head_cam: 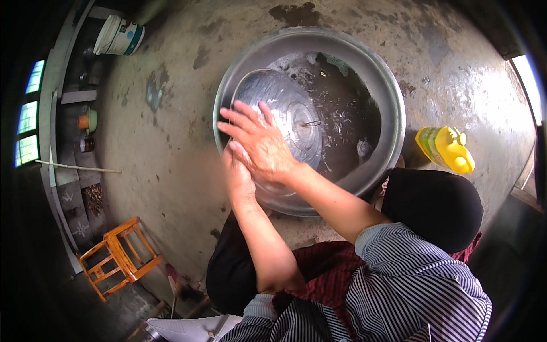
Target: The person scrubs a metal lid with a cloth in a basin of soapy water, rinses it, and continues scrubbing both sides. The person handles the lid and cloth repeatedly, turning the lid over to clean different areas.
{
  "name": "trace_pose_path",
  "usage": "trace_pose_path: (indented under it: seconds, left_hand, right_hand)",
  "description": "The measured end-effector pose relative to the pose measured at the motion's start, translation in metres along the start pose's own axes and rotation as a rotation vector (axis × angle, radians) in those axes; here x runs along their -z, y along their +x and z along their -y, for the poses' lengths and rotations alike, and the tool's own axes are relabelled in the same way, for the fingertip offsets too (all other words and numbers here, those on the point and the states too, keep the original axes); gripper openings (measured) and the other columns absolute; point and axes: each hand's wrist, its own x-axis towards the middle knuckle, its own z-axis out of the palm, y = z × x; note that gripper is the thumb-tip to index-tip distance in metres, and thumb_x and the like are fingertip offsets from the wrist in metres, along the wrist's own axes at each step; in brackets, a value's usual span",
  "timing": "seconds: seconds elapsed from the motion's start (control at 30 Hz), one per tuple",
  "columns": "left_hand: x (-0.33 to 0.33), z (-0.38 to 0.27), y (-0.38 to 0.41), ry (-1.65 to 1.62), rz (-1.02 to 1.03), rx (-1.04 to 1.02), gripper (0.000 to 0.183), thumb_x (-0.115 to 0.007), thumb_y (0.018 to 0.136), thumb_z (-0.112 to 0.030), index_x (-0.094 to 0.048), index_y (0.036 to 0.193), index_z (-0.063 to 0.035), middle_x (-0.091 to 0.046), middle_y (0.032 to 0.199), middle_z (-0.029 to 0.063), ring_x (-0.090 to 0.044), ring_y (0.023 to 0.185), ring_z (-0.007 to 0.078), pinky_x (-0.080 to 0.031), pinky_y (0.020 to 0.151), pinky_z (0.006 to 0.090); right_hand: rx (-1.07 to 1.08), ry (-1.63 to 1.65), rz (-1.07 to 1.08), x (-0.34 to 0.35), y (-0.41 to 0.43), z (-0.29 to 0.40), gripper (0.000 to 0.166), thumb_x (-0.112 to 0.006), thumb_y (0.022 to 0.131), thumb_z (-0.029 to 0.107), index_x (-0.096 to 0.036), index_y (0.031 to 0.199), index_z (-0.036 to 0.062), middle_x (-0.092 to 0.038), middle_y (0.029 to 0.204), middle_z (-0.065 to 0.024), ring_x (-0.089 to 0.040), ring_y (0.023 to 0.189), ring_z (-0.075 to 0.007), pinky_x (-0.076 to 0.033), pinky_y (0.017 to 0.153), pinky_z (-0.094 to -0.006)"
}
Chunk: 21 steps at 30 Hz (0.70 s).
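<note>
A large round metal basin (395,107) stands on the floor before me, with dark, slightly foamy water (346,115) in it. Inside it leans a domed metal lid (273,85), wet and shiny, with a small wire loop handle (313,124) at its middle. My right hand (263,143) lies spread over the lid's near left part, fingers apart and pointing left. My left hand (240,179) is at the lid's left rim, just below the right one. Its fingers are partly hidden, but it appears to hold the rim.
A yellow plastic jug (446,147) lies or stands on the concrete floor right of the basin. A white bucket (119,35) is at the upper left. A wooden chair (122,256) is at the lower left, and a thin stick (85,166) juts out by the left wall.
</note>
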Motion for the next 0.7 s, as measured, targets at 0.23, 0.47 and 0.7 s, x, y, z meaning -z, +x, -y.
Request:
trace_pose_path:
  seconds: [0.23,0.47,0.7]
  left_hand:
    - [0.003,0.001,-0.003,0.122,0.05,0.036,0.033,-0.06,0.091,-0.033,-0.061,0.098,-0.0007,-0.058,0.091,-0.0006,-0.051,0.086,0.0093,-0.04,0.08,0.0242]
    - [0.012,-0.009,-0.001,0.085,-0.15,0.113,0.038,-0.065,0.088,-0.025,-0.058,0.113,0.0029,-0.058,0.104,0.0033,-0.051,0.099,0.0117,-0.039,0.091,0.0269]
    - [0.003,-0.024,0.002,0.062,-0.215,0.114,0.034,-0.066,0.086,-0.02,-0.058,0.11,0.0025,-0.058,0.098,0.0046,-0.053,0.093,0.0132,-0.041,0.086,0.0268]
  right_hand:
    - [-0.808,0.169,0.21,0.0,0.011,-0.16,0.057,-0.022,0.098,0.045,-0.032,0.143,0.0099,-0.027,0.15,-0.0093,-0.024,0.139,-0.0226,-0.021,0.113,-0.0337]
    - [-0.802,-0.669,-0.525,0.009,-0.11,-0.226,0.028,-0.057,0.082,0.022,-0.064,0.102,0.005,-0.063,0.101,-0.0143,-0.057,0.099,-0.0327,-0.043,0.09,-0.0445]
    - [-0.84,1.527,-0.41,0.013,-0.055,-0.203,0.03,-0.051,0.095,0.028,-0.059,0.099,-0.0001,-0.061,0.077,-0.0069,-0.06,0.067,-0.0167,-0.054,0.068,-0.0314]
